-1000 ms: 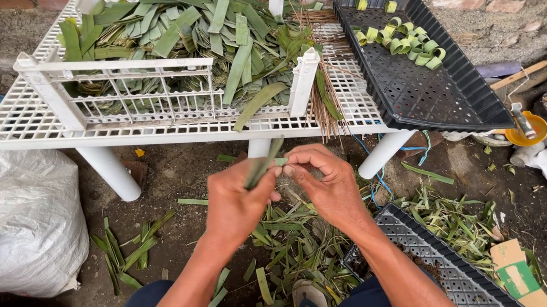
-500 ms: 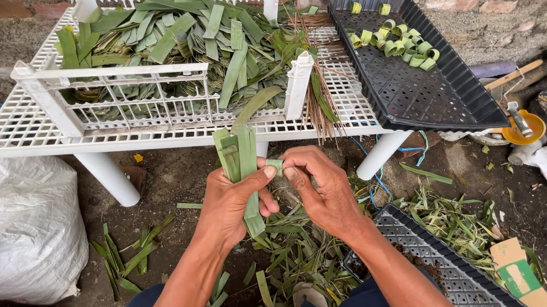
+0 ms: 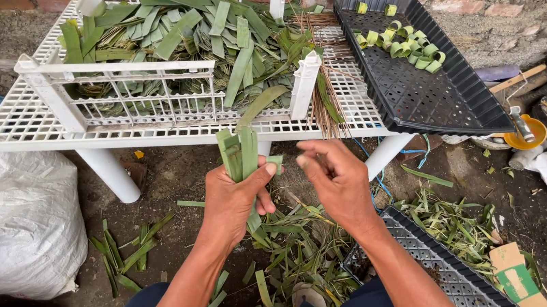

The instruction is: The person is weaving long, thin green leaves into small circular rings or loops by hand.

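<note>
Two black trays (image 3: 423, 102) flanked the white counter (image 3: 173, 128), whose railed middle corralled a heap of cut leaves (image 3: 191, 34). Below its front edge, the left hand (image 3: 234, 197) gripped a few leaf strips (image 3: 239, 153) upright; the right hand (image 3: 335, 181) pinched beside them, its fingertips' contents too small to tell.

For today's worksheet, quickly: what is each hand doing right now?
Left hand: closed around a bundle of flat green leaf strips.
Right hand: loosely curled, holding nothing visible.
</note>
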